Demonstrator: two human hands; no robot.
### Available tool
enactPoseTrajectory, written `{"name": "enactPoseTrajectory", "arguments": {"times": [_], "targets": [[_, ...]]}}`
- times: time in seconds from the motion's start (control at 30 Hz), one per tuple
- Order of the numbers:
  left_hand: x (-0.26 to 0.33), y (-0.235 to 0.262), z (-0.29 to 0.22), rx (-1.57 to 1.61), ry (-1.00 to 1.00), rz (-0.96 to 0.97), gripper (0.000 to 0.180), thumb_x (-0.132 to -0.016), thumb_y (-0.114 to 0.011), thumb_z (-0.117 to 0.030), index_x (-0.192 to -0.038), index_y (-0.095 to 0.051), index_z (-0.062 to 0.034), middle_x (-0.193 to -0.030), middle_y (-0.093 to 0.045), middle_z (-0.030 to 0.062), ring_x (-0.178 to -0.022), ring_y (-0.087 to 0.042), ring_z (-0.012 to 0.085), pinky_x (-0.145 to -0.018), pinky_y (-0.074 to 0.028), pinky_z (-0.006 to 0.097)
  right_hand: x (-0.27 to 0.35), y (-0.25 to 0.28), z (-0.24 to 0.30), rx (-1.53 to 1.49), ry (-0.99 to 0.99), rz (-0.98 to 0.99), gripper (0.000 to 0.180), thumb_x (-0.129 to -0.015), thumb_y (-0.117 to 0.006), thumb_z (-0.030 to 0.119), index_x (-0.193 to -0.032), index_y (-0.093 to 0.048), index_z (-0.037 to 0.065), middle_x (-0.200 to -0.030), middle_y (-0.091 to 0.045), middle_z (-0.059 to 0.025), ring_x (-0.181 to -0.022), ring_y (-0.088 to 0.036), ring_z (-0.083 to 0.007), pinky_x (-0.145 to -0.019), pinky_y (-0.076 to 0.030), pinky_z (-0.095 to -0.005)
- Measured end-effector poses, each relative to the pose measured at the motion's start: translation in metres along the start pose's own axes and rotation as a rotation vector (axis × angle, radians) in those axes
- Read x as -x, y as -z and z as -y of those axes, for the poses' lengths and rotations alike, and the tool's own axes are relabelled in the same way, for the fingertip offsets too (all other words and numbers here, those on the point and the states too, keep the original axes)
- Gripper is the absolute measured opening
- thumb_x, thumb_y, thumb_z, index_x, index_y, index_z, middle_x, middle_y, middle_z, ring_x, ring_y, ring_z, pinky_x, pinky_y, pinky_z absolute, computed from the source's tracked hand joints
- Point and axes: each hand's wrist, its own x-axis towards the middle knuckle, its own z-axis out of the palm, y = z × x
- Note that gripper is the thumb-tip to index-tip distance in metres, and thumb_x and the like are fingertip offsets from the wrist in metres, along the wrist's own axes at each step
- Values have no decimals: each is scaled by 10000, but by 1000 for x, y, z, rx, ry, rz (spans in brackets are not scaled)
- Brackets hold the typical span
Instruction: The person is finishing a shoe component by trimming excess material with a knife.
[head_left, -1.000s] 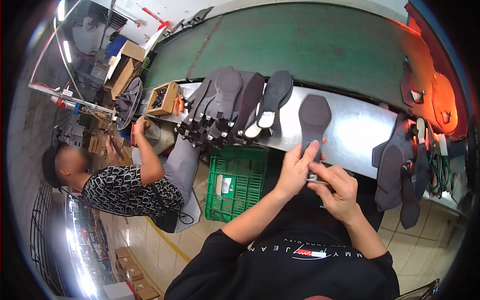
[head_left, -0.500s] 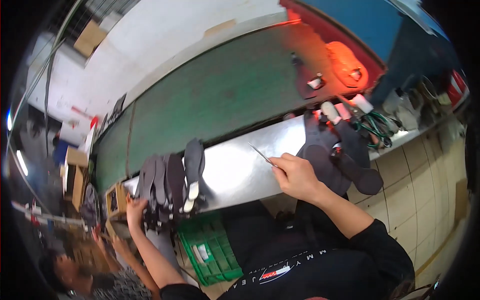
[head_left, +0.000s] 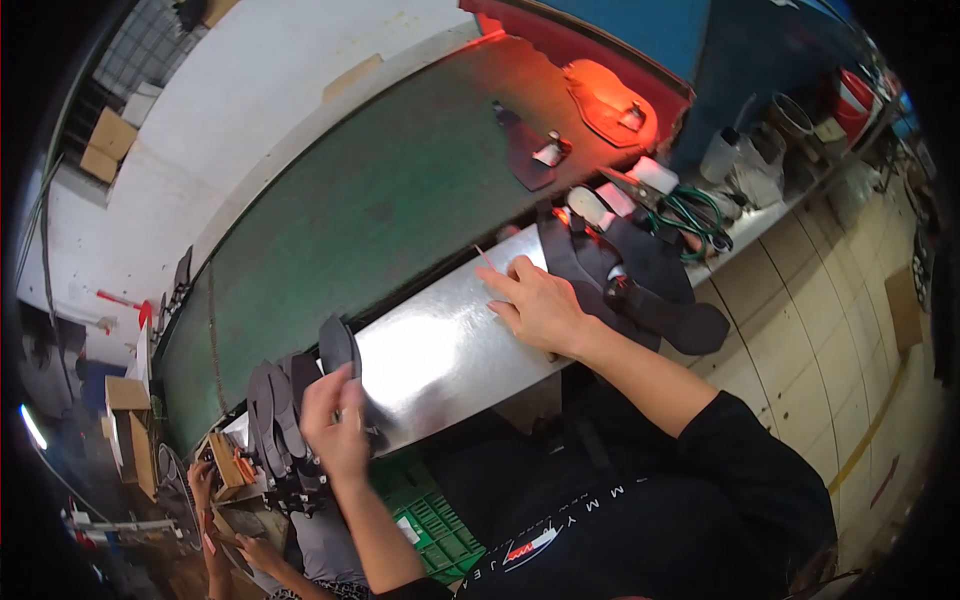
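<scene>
My right hand (head_left: 540, 308) is closed on a thin pointed metal tool (head_left: 484, 256), whose tip sticks out past the fingers over the shiny metal ledge (head_left: 420, 345). Farther left, my left hand (head_left: 337, 425) hovers in front of a dark sole-shaped piece (head_left: 337, 343). Its fingers are smeared by motion, so whether anything is in them cannot be made out. Several more dark sole-shaped pieces (head_left: 268, 405) lie overlapping to the left of that hand. Beside my right hand is a heap of dark flat pieces (head_left: 640, 265) with straps.
Behind the ledge runs a green conveyor belt (head_left: 340, 210), bearing a dark strapped piece (head_left: 525, 155) and an orange-lit one (head_left: 610, 105). Green-handled scissors (head_left: 690, 215) lie right. A green crate (head_left: 440, 530) stands below. At lower left are a wooden box (head_left: 228, 470) and another person's hands (head_left: 262, 553).
My left hand has moved right, from beside the wooden box to the rightmost sole-shaped piece. The right hand still holds the metal tool. The whole view has shifted and turned.
</scene>
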Motion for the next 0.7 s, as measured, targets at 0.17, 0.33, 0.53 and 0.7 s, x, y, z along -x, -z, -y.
{"name": "enactPoseTrajectory", "arguments": {"times": [0.17,0.33,0.53,0.7], "targets": [[15,-94,-44,137,-240,288,251,-746,-723,-49,-992,-683,-18,-960,-622,118,-843,-604,218,-742,-487,294,46,87,15,74,210,-439,476,-712,-728,152,-1167,-607,86,-996,-538,-121,-769,-561,-266,-661,-474,-340],[21,-150,-58,174,-352,250,255,-715,-751,-85,-962,-700,-48,-1004,-609,119,-905,-574,263,-759,-477,335,89,102,-22,98,-54,-421,574,-677,-770,179,-1215,-585,97,-973,-525,-115,-770,-556,-264,-662,-480,-330],[25,-187,-22,163,-379,256,251,-749,-728,-117,-988,-687,-49,-1166,-514,157,-1011,-528,283,-863,-449,369,70,93,-47,9,-25,-307,238,-764,-713,172,-964,-633,72,-894,-646,-104,-794,-635,-273,-677,-502,-358],[27,-167,-31,338,-321,300,510,-845,-630,-343,-1207,-554,9,-1354,-383,195,-1221,-433,323,-1006,-373,422,35,112,7,-165,199,-289,263,-785,-695,256,-936,-589,70,-831,-628,-88,-756,-633,-274,-630,-499,-352]]}}
